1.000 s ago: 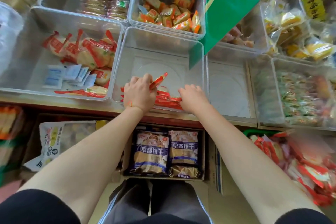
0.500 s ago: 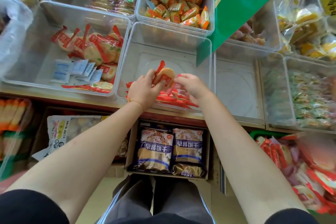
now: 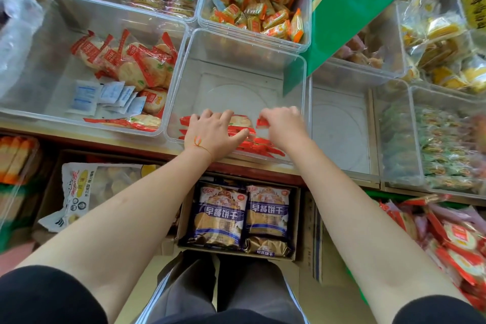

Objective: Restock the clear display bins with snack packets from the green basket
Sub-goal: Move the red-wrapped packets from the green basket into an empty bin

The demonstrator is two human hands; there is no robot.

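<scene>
Nearest, below the bench edge: a cardboard box [image 3: 302, 218] holding blue biscuit bags [image 3: 219, 214]. Left of it, a white bag [image 3: 79, 192] lies in another carton. At the near right, the green basket [image 3: 373, 194] shows only a strip of rim, heaped with red snack packets [image 3: 457, 242].

On the bench [image 3: 79, 139], both forearms reach over the near wall of the middle clear bin [image 3: 236, 66]. Left hand [image 3: 213, 134] lies palm down on the red packets in the bin [image 3: 252, 144], fingers [image 3: 226, 116] bent over the top packet, thumb stretched right along its near edge; it grips that packet. Right hand [image 3: 284, 123] is just beside it, fingers curled, pinching a red packet end [image 3: 261, 122] between thumb and fingertips. The two hands are close but apart. The packets sit against the bin's near wall; the far part of its floor is bare plastic.

Left bin [image 3: 39, 102]: round rice crackers in red-striped wrappers [image 3: 136, 66], small white sachets [image 3: 105, 96] beside them. Right bin [image 3: 342, 126] adjoins the middle one.

Farther back: a bin of orange-wrapped snacks [image 3: 260, 12], and a green sign card [image 3: 349, 8] leaning over the middle bin's far right corner. Far right bins are blurred; yellow and green wrappers only.
</scene>
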